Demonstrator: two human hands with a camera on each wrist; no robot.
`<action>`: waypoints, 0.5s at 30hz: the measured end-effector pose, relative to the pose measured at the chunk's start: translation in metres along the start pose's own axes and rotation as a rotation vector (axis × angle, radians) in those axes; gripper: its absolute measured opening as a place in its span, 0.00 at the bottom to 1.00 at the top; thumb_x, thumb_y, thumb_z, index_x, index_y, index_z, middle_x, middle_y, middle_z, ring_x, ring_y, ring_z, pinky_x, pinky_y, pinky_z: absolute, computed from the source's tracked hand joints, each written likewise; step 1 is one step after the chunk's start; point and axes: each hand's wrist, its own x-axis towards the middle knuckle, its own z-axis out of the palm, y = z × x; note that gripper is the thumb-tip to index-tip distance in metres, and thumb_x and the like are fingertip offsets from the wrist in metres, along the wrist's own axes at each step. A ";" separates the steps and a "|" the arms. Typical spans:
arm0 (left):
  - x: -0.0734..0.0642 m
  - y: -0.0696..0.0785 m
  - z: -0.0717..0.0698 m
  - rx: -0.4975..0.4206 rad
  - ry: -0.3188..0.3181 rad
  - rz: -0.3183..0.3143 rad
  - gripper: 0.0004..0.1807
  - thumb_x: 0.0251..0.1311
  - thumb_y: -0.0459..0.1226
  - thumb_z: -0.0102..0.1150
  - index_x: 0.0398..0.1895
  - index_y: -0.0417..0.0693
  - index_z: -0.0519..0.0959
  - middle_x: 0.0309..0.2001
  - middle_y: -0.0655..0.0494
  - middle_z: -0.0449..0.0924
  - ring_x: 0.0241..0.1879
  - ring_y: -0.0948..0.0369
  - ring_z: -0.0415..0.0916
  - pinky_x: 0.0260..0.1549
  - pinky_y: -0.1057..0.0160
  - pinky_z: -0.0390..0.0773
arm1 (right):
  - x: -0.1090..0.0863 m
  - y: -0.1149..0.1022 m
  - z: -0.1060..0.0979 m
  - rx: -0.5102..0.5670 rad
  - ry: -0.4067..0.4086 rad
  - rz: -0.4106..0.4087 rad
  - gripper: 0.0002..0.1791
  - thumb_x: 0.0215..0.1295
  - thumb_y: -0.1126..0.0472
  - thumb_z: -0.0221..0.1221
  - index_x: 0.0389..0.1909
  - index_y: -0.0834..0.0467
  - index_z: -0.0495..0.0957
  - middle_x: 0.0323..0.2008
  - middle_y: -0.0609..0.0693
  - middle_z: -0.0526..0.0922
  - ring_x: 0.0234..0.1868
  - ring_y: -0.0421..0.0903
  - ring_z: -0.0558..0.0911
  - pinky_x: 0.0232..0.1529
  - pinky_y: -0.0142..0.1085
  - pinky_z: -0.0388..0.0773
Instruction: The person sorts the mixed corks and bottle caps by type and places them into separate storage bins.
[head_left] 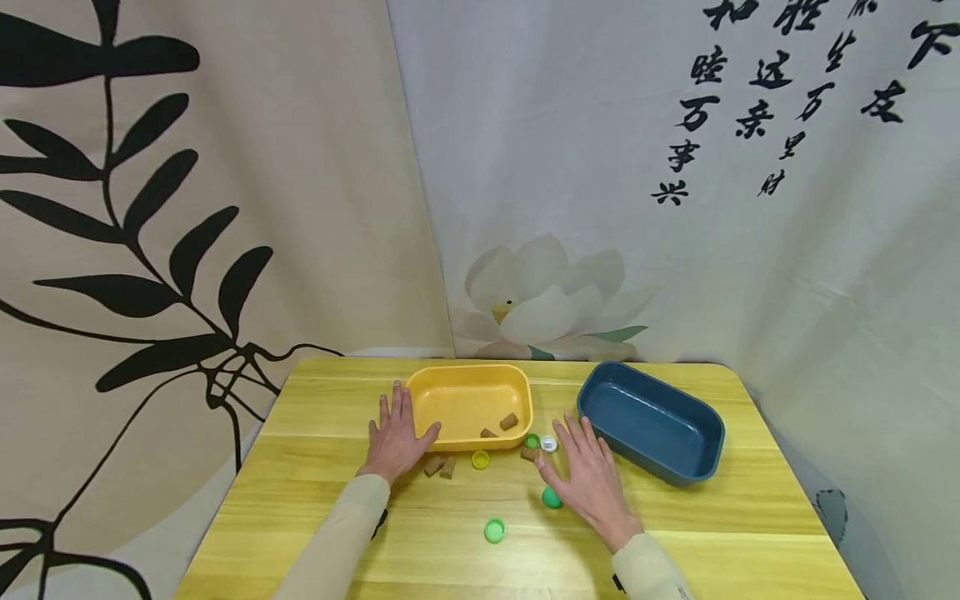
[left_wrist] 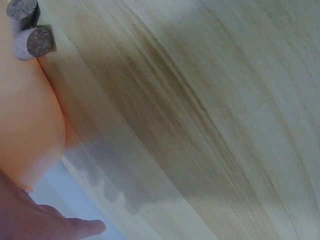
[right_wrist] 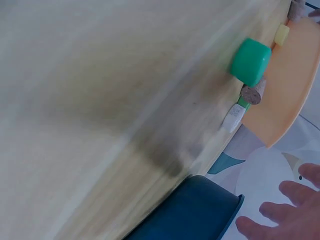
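My left hand [head_left: 395,437] is at the left end of the yellow tray [head_left: 431,443], fingers spread, with the thumb at its front corner. Two corks [head_left: 509,422] lie inside that tray. In front of it are a pair of corks [head_left: 433,465] and a yellow bottle cap [head_left: 481,459]. My right hand [head_left: 588,475] hovers over the table, fingers spread and holding nothing. Near its thumb are another cork [head_left: 528,454], a green cap [head_left: 532,440] and a white cap [head_left: 549,443]. A green cap [right_wrist: 251,61] stands out in the right wrist view.
A dark blue tray [head_left: 652,450] sits angled at the back right, beside my right fingertips. A light green cap [head_left: 494,531] lies nearer the front of the wooden table [head_left: 435,558]. Printed cloth [head_left: 360,167] hangs behind the table.
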 end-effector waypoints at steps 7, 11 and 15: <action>-0.002 0.001 0.001 0.007 0.040 0.008 0.56 0.70 0.64 0.51 0.83 0.34 0.41 0.84 0.41 0.30 0.80 0.34 0.36 0.66 0.21 0.52 | -0.013 0.007 0.004 -0.045 -0.038 -0.029 0.43 0.70 0.32 0.56 0.76 0.56 0.68 0.78 0.58 0.62 0.77 0.66 0.59 0.68 0.69 0.62; -0.001 0.000 0.001 0.000 0.031 0.009 0.58 0.70 0.66 0.49 0.83 0.35 0.39 0.84 0.41 0.27 0.80 0.34 0.34 0.66 0.21 0.50 | -0.015 0.010 0.005 -0.062 -0.069 -0.045 0.44 0.70 0.31 0.55 0.77 0.55 0.66 0.79 0.57 0.60 0.78 0.66 0.59 0.69 0.69 0.60; -0.001 0.000 0.001 -0.006 0.012 0.003 0.60 0.69 0.71 0.43 0.83 0.38 0.35 0.83 0.43 0.23 0.80 0.35 0.32 0.67 0.20 0.47 | -0.010 0.009 0.005 -0.053 -0.090 -0.056 0.44 0.71 0.30 0.54 0.78 0.55 0.65 0.79 0.56 0.60 0.78 0.65 0.58 0.70 0.69 0.61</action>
